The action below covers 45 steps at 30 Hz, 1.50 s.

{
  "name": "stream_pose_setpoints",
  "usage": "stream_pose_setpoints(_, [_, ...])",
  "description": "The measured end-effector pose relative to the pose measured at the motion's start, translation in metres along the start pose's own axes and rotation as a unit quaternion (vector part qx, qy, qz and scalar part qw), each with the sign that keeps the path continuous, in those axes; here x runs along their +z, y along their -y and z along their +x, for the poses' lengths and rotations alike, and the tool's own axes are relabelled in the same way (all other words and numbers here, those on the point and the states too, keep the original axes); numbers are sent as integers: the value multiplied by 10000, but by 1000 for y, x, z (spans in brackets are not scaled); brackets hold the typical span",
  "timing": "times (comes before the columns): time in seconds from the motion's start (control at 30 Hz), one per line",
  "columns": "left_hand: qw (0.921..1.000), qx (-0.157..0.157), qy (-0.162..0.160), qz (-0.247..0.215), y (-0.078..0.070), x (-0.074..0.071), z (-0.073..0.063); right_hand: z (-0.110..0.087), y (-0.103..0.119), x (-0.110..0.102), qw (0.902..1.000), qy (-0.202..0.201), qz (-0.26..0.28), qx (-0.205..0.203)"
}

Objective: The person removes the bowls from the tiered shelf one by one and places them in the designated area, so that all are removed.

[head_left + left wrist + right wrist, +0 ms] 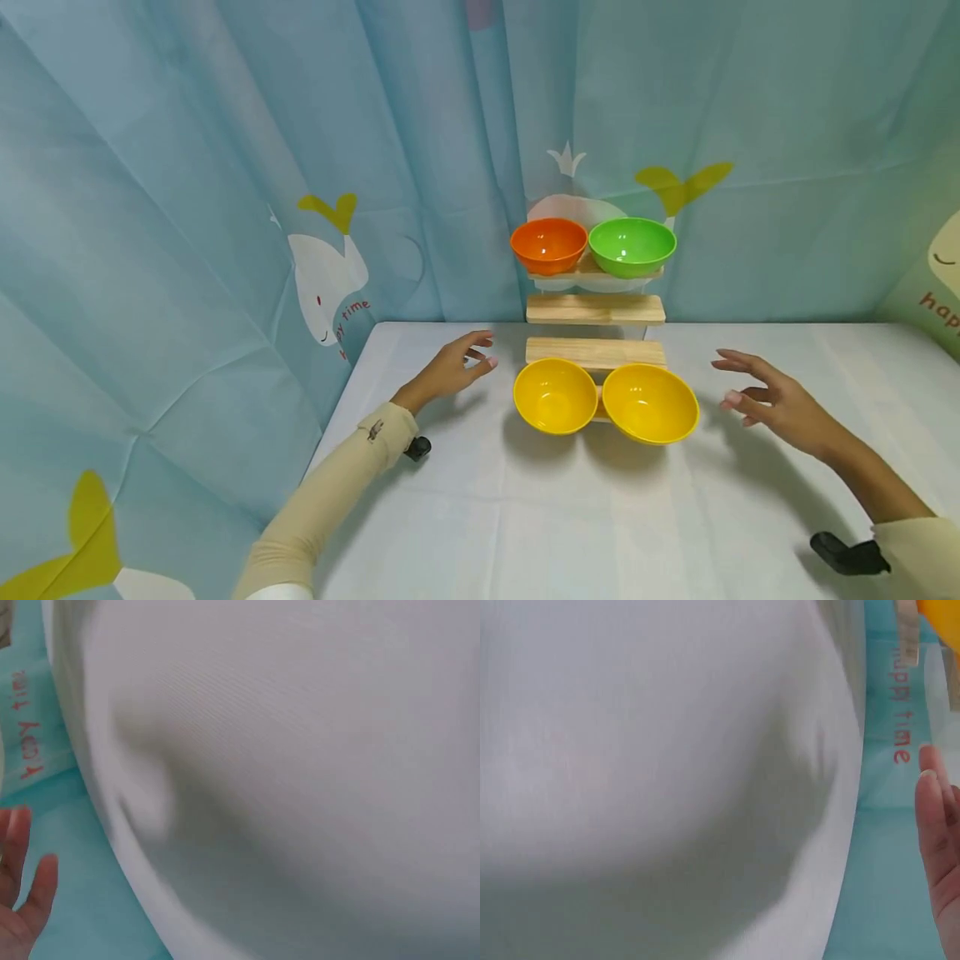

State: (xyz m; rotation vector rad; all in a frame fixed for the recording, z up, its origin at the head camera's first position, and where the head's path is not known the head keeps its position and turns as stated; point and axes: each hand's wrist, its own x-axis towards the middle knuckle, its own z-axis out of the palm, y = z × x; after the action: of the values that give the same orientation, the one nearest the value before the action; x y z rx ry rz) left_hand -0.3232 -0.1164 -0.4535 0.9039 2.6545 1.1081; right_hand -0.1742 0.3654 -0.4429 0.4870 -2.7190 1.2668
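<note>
Two yellow bowls stand side by side on the lowest step of a wooden rack, the left yellow bowl (pixel 556 397) and the right yellow bowl (pixel 650 403). On the top step sit an orange bowl (pixel 549 246) and a green bowl (pixel 632 247). My left hand (pixel 453 364) hovers to the left of the rack, fingers loosely bent and holding nothing. To the right of the bowls my right hand (pixel 780 402) is held over the table, its fingers relaxed and apart from everything. Part of a yellow bowl (pixel 946 621) shows at the corner of the right wrist view.
The rack's two middle steps, an upper slat (pixel 596 309) and a lower slat (pixel 596 352), carry no bowls. A white cloth covers the table (pixel 525 525). Behind it hangs a blue curtain (pixel 450 167) printed with whales. Black wrist devices jut below both sleeves.
</note>
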Motion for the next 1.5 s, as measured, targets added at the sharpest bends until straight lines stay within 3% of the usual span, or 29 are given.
stream_pose_setpoints(0.23, [9983, 46, 175, -554, -14, 8, 11, -7, 10, 14, 9948, 240, 866, -479])
stream_pose_setpoints(0.6, [9936, 238, 510, -980, -29, 16, 28, -8, 20, 32, 9885, 495, 1304, -589])
stream_pose_setpoints(0.8, [9914, 152, 630, -1136, -32, 19, 31, -12, 25, 38, 9898, 453, 1277, -445])
stream_pose_setpoints(1.33, [9928, 104, 590, -1039, -34, 21, 33, -17, 32, 51, 9893, 347, 1412, -128])
stream_pose_setpoints(1.5, [9935, 109, 565, -985, -35, 20, 33, -17, 36, 54, 9920, 239, 1236, -39])
